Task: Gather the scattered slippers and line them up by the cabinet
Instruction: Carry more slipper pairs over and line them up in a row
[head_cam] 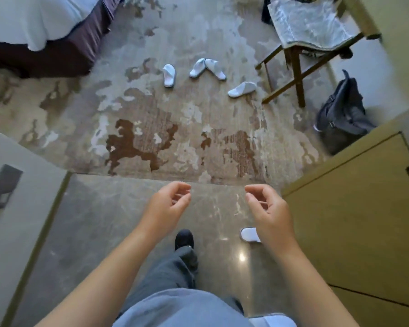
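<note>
Several white slippers lie scattered on the patterned carpet ahead: one alone [169,75], two touching at the toes in a V [197,67] [215,69], and one [242,89] near the chair legs. Another white slipper [249,234] sits on the shiny tiled floor beside the tan cabinet [354,208], partly hidden by my right wrist. My left hand [167,208] and right hand [267,208] hover in front of me, fingers loosely curled, holding nothing.
A bed [33,31] with a dark skirt stands at far left. A wooden chair [300,43] draped with cloth stands at far right, with a dark backpack [342,112] on the floor beside it. A wall [14,208] borders my left. My dark shoe [184,239] steps forward.
</note>
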{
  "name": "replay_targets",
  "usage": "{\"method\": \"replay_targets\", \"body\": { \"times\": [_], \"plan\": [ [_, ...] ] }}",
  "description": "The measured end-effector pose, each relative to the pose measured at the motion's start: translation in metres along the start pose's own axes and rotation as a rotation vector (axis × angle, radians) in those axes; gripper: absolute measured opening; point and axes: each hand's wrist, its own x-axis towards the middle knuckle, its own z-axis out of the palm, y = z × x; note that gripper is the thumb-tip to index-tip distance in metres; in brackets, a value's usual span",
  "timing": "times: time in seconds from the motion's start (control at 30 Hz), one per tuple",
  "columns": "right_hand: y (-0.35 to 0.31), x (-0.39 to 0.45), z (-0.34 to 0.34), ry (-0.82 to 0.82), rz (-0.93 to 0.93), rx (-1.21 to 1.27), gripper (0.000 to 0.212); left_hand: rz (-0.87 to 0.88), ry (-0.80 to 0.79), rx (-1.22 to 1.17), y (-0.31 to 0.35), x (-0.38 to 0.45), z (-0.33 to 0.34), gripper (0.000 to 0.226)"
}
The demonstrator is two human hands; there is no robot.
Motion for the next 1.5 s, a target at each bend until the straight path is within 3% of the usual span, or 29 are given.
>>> {"method": "replay_targets", "body": {
  "times": [0.37, 0.53, 0.8, 0.97, 1.27, 1.5],
  "plan": [
    [-0.028, 0.208, 0.032, 0.054, 0.113, -0.009, 0.016, 0.126, -0.001, 0.05, 0.058, 0.265, -0.073, 0.014],
    [-0.046, 0.362, 0.073, 0.016, 0.066, -0.026, 0.015, 0.04, 0.035, 0.097, 0.05, 0.391, -0.109, 0.02],
    [-0.144, 0.608, 0.137, -0.163, -0.103, -0.071, 0.012, -0.121, 0.17, 0.11, 0.036, 0.557, -0.192, 0.017],
    [-0.174, 0.735, 0.189, -0.206, -0.109, -0.083, 0.009, -0.209, 0.198, 0.101, 0.012, 0.662, -0.226, 0.014],
    [-0.176, 0.9, 0.227, -0.149, 0.091, -0.137, 0.012, -0.141, 0.054, 0.099, 0.047, 0.914, -0.28, 0.02],
    [-0.134, 1.033, 0.232, -0.185, 0.227, -0.159, 0.017, -0.207, -0.012, 0.099, 0.043, 1.067, -0.252, 0.021]
  ]
}}
